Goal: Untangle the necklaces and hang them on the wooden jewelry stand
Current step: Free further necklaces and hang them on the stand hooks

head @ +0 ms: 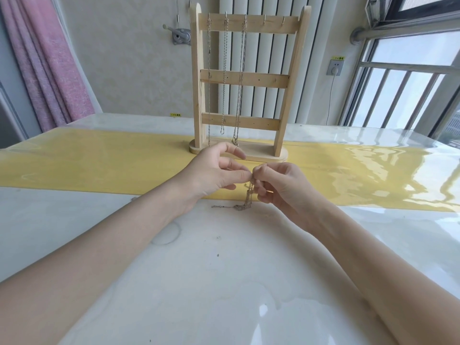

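- Where the white counter (224,282) meets its yellow strip, a thin silvery chain (245,204) trails leftward, its tangled part lifted.
- Left hand (216,171) and right hand (278,184) meet above it, fingers of each pinched together on the chain's top.
- Farther back, the wooden jewelry stand (245,78) holds three hanging necklaces (225,70) on its left hooks.

You have two small yellow stickers in view: one above the wall socket (333,67), the yellow sticker (338,57), and a second yellow sticker (175,115) at the table's far edge. Both carry dark print too small to read.
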`<state>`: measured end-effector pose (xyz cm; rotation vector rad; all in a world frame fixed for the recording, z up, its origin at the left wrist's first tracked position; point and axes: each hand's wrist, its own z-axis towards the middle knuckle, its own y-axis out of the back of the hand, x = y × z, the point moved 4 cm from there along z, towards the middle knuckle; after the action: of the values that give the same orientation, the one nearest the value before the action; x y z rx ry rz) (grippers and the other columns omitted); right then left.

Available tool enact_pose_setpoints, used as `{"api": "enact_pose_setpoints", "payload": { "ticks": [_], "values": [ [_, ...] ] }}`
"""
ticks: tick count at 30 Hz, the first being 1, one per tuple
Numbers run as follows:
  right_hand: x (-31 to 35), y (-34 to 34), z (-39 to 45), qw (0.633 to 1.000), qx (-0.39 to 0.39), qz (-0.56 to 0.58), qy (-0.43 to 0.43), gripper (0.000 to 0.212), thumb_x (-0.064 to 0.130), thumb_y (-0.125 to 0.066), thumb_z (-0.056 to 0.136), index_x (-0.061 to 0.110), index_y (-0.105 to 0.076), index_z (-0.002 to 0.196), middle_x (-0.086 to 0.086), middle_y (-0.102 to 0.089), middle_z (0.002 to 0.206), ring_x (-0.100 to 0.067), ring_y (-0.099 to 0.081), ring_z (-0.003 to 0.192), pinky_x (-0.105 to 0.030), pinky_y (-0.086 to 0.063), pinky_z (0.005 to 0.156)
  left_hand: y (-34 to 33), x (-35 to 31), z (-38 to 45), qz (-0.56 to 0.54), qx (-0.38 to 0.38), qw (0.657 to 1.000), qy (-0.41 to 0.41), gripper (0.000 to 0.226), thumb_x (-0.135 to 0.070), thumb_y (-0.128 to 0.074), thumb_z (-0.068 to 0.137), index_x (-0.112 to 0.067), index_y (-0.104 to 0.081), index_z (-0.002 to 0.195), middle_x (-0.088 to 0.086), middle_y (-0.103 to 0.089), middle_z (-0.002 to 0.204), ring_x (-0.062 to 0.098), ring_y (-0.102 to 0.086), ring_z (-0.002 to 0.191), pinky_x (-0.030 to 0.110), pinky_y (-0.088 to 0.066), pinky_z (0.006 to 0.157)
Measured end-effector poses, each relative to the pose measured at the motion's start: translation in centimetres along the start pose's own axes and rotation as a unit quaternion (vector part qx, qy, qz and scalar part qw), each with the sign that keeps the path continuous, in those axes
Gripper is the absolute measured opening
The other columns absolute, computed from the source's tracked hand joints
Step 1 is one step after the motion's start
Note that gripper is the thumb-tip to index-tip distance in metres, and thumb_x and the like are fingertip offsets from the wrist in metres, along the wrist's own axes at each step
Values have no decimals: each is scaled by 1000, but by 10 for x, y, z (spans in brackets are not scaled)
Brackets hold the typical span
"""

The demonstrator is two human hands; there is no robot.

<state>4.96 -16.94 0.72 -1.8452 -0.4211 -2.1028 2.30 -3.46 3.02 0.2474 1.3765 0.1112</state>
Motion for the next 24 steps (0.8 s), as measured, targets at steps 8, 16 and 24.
{"api": "enact_pose_setpoints", "payload": {
  "ticks": [8,16,24],
  "values": [
    [0,-2,-2,999,41,-4,-19,28,-1,-49,88,9,-50,61,-4,-41,58,-13,-37,53,-21,-33,50,-3,-2,0,48,2,996,-69,34,2,-66,79,-20,-43,91,-10,-60,67,15,-45,67,18,-41,62],
    [0,-5,-3,998,52,2,-43,26,1,-51,88,10,-47,64,-3,-39,58,-12,-34,52,-19,-31,49,-9,0,1,90,-25,990,-104,33,-20,-61,62,-24,-38,86,-12,-56,66,13,-35,58,23,-36,59],
    [-3,-7,-4,984,50,74,-157,29,1,-46,86,10,-47,59,1,-42,51,-12,-33,46,-20,-25,42,-13,-5,-6,186,-63,961,-196,44,0,-65,71,-27,-33,85,-9,-53,69,10,-35,54,24,-36,55]
  ]
}}
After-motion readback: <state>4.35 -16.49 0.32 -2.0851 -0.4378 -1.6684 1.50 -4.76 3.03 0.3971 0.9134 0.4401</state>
